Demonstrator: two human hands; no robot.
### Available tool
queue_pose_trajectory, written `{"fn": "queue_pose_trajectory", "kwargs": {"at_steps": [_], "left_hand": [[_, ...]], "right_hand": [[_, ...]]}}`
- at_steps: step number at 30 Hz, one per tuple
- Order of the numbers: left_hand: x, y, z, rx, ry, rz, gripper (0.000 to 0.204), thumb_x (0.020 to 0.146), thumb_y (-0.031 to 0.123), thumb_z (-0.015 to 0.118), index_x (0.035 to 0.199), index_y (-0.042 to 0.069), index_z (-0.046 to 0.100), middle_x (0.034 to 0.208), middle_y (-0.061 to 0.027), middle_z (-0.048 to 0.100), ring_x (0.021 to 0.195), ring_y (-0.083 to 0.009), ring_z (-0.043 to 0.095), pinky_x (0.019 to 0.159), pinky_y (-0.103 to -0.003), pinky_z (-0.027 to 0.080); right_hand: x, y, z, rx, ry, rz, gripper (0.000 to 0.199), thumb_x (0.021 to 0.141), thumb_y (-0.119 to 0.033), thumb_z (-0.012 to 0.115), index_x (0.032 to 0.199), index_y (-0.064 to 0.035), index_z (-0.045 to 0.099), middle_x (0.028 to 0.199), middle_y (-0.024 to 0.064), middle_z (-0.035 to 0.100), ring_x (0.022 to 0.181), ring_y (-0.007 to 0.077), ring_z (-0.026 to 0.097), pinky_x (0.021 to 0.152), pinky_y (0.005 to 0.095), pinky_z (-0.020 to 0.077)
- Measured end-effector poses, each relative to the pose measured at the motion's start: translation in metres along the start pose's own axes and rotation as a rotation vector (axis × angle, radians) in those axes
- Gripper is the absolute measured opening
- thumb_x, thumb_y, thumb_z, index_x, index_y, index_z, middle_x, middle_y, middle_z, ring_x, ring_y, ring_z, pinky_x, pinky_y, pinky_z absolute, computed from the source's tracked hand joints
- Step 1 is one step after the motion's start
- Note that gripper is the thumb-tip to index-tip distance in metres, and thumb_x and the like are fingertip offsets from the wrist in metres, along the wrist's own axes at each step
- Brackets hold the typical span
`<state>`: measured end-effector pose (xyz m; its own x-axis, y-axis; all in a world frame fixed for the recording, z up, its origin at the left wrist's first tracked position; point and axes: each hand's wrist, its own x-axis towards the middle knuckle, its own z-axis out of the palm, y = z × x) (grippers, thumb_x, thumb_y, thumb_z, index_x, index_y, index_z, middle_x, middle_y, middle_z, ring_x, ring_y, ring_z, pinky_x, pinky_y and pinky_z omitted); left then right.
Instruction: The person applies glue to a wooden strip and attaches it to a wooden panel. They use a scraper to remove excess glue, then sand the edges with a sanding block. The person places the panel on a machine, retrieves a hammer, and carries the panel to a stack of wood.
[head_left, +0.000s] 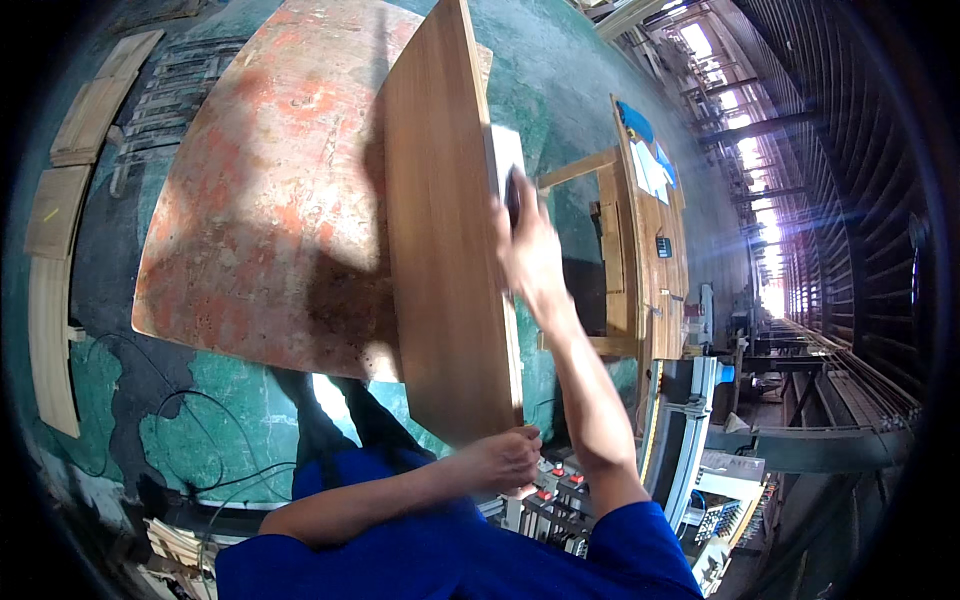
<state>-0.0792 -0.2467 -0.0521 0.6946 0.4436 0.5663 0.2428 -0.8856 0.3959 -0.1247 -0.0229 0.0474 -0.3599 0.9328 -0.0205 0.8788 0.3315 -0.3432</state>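
Note:
A wide brown wood-grain board (440, 230) stands on its long edge, tilted a little, on a worn worktable (270, 190) with patchy red paint. My left hand (507, 460) is closed at the near lower corner of the board, its fingers curled. Farther along, my right hand (530, 245) lies over the board's upper edge, slightly blurred. Its fingers are bent round a small dark block-like object (515, 195), mostly hidden by the hand. Just beyond the fingers, a bright white patch (507, 150) shows along that edge; I cannot tell what it is.
To the right stands a wooden bench (655, 240) with papers, a blue cloth (635, 120) and a small black device (663, 246) on it. Pale wood planks (52, 330) lie along the left. A black cable (215, 400) loops over the green floor. Metal machinery (690, 430) stands at the near right.

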Motion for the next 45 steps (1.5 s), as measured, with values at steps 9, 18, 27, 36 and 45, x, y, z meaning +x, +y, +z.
{"fn": "queue_pose_trajectory", "kwargs": {"at_steps": [9, 18, 27, 36, 45], "left_hand": [[0.008, 0.006, 0.011, 0.013, -0.045, 0.004, 0.051, 0.100, 0.045, 0.062, 0.062, 0.011, 0.069, 0.064, -0.0053, 0.063, 0.069, -0.0205, 0.059, 0.077, -0.036, 0.051], [0.003, 0.004, 0.051, 0.029, 0.082, 0.013, 0.020, 0.086, 0.023, 0.061, 0.074, 0.008, 0.064, 0.076, -0.0050, 0.059, 0.085, -0.0239, 0.057, 0.102, -0.043, 0.045], [0.013, -0.004, 0.029, -0.061, 0.029, -0.014, 0.034, 0.088, 0.034, 0.066, 0.067, 0.007, 0.062, 0.073, -0.0066, 0.061, 0.078, -0.0210, 0.056, 0.093, -0.041, 0.045], [0.012, 0.003, 0.047, -0.022, 0.196, 0.033, 0.048, 0.100, 0.042, 0.063, 0.065, 0.010, 0.071, 0.068, -0.0074, 0.063, 0.072, -0.0252, 0.058, 0.083, -0.040, 0.049], [0.008, -0.003, 0.021, -0.143, -0.027, -0.018, 0.035, 0.092, 0.034, 0.067, 0.067, 0.011, 0.069, 0.074, -0.0032, 0.064, 0.079, -0.0233, 0.057, 0.088, -0.041, 0.047]], "right_hand": [[0.067, -0.003, -0.003, -0.089, 0.037, -0.017, 0.059, 0.110, -0.041, 0.047, 0.158, -0.0094, 0.035, 0.130, 0.0380, 0.060, 0.118, 0.0544, 0.063, 0.107, 0.0579, 0.0506], [-0.029, 0.019, 0.014, -0.106, 0.062, -0.101, 0.064, 0.111, -0.042, 0.043, 0.162, -0.0065, 0.026, 0.133, 0.0418, 0.053, 0.104, 0.0560, 0.068, 0.093, 0.0589, 0.0606], [0.001, 0.013, 0.011, 0.084, 0.092, -0.099, 0.064, 0.111, -0.042, 0.045, 0.161, -0.0071, 0.028, 0.140, 0.0404, 0.050, 0.120, 0.0579, 0.060, 0.106, 0.0590, 0.0516], [0.046, 0.007, 0.006, 0.124, 0.063, -0.037, 0.054, 0.110, -0.033, 0.049, 0.151, -0.0022, 0.033, 0.134, 0.0442, 0.050, 0.118, 0.0601, 0.058, 0.104, 0.0609, 0.0519], [-0.071, 0.005, 0.006, 0.174, 0.011, -0.124, 0.061, 0.110, -0.033, 0.049, 0.159, -0.0032, 0.028, 0.142, 0.0417, 0.046, 0.118, 0.0600, 0.059, 0.104, 0.0601, 0.0524]]}}
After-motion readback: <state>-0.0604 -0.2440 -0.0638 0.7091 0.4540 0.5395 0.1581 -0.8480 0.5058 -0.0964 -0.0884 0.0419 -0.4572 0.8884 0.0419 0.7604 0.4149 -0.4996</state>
